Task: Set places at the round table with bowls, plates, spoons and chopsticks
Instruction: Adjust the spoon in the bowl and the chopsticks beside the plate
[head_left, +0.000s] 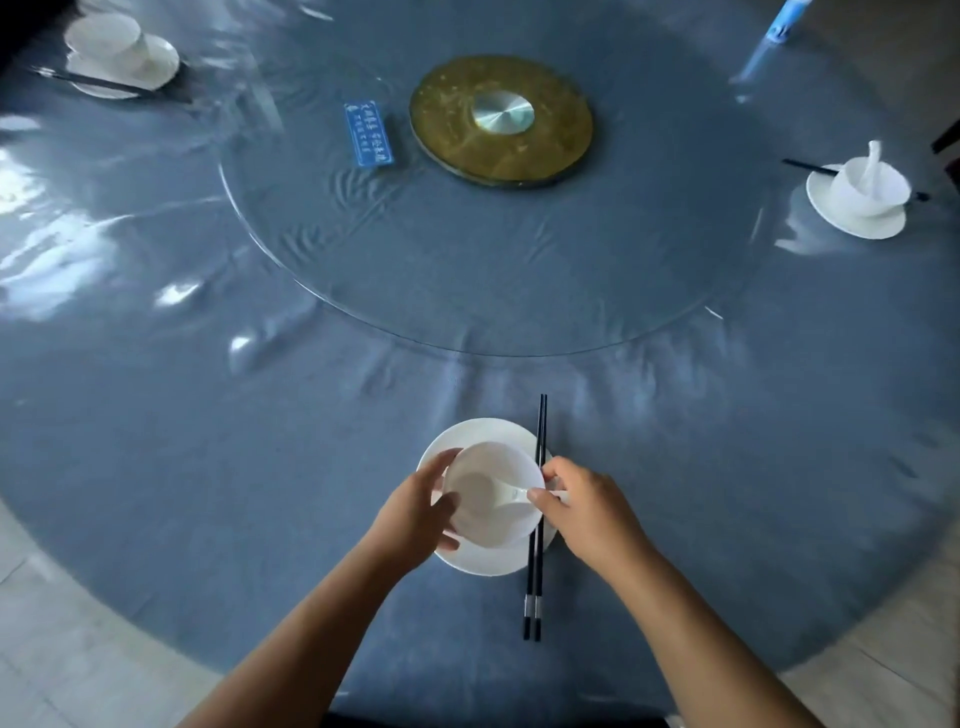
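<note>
Your left hand (421, 512) cups bowl (478, 519) wall; right hand (587, 512) pinches spoon (511, 492) handle. Glazed china likely slick, brittle: hold bowl by rim, set gently on plate (478, 431).

Glossy white ceramic bowl (488, 493), shiny plastic-covered blue tablecloth (260, 467), brushed-metal hub (502, 111).
</note>
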